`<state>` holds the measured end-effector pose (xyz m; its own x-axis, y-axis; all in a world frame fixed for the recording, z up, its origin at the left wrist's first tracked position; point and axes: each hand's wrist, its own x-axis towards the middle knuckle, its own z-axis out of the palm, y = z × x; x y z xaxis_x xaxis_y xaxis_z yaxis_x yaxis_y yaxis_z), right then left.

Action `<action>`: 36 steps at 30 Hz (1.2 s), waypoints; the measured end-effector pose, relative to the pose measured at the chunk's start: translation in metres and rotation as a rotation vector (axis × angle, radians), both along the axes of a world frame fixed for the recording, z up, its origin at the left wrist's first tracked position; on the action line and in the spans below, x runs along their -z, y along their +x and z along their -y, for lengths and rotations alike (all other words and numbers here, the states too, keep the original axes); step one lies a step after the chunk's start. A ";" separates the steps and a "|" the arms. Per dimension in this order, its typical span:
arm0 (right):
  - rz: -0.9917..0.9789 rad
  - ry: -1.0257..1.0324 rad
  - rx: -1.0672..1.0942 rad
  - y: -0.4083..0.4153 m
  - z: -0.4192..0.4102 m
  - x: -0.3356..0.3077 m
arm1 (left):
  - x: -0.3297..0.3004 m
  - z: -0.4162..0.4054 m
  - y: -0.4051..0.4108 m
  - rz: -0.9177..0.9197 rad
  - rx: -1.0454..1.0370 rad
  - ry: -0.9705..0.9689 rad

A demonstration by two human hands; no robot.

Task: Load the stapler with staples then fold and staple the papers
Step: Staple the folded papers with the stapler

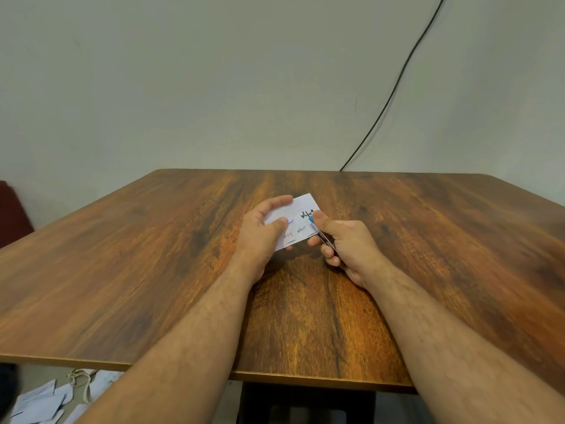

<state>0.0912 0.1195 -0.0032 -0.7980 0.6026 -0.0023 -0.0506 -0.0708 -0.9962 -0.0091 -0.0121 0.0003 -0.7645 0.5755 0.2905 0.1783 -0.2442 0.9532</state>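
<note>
wooden table [153, 255] against pale wall [214, 87], black cable [397, 78] down it

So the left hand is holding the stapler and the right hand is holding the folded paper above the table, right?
Not quite, the hands are swapped. The head view shows the left hand holding the folded paper and the right hand holding the stapler, above the table.

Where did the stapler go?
In the head view, the stapler is in the right hand, just right of the folded paper the left hand holds above the table.
</note>
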 end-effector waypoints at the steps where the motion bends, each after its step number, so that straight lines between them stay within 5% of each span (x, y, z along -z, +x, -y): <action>1: 0.002 0.003 0.000 0.000 0.000 0.000 | 0.000 0.000 0.000 -0.001 -0.002 -0.001; 22: 0.011 0.032 0.003 -0.001 -0.001 0.001 | 0.000 0.002 0.000 0.005 -0.012 -0.019; 28: -0.087 -0.120 0.014 -0.003 -0.006 0.000 | 0.001 0.000 -0.002 0.048 -0.035 0.017; 36: -0.093 -0.159 0.069 -0.009 -0.013 0.009 | 0.007 -0.006 -0.008 -0.122 -0.098 -0.183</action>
